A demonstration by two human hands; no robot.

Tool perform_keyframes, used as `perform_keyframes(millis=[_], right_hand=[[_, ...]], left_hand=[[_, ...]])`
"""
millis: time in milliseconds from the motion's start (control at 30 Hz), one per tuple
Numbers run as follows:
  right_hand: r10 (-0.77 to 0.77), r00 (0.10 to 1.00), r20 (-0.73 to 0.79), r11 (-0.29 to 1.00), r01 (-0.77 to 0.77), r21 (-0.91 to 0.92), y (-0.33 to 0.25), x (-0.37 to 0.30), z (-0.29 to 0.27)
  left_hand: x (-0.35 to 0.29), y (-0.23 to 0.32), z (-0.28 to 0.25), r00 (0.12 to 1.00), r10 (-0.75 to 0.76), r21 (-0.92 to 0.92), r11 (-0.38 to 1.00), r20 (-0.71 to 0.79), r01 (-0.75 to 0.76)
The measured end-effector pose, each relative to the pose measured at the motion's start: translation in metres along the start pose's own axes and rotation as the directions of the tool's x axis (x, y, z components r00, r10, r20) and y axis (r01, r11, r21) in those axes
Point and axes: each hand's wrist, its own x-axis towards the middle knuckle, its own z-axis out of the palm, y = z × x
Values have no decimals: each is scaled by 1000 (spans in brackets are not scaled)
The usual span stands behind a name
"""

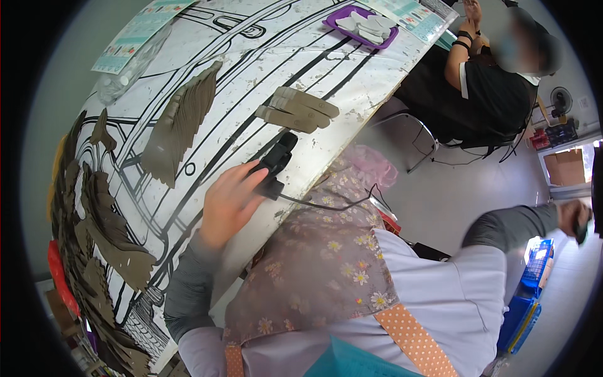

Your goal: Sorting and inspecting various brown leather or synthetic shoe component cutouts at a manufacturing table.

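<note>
My left hand (229,200) reaches over the table, its bent fingers against a black device (276,158) with a thin black cable. The cable runs from it across my lap. Just beyond the device lie several flat grey-brown strips (296,109) with rounded ends, partly overlapping. Farther left is a fanned stack of grey-brown pieces (182,122). My right hand (573,220) is stretched far out to the right, away from the table. Its fingers are curled around something dark that the rim of the picture partly hides.
A purple tray (387,41) of pale pieces stands on the white, black-lined table (251,69). More grey-brown stacks (110,235) line its left edge, near printed sheets (141,31) and a clear plastic bag (122,81). Another person (496,100) sits beyond. Blue crates (524,308) stand at right.
</note>
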Motion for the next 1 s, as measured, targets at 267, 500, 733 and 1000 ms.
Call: perform_keyframes(millis=[267, 500, 733, 1000], right_hand=[[1000, 7, -16, 4, -975, -223, 459, -344, 127], [922, -297, 247, -224, -932, -286, 575, -475, 214], [953, 55, 298, 29, -996, 90, 553, -385, 148], [964, 167, 205, 174, -985, -18, 359, -201, 174]], left_hand=[[-36, -30, 21, 964, -224, 19, 973, -141, 229], [-31, -39, 25, 772, -553, -102, 828, -313, 551], [-24, -52, 24, 859, -498, -110, 867, -123, 487], [-64, -64, 33, 873, -474, 2, 879, -111, 477]])
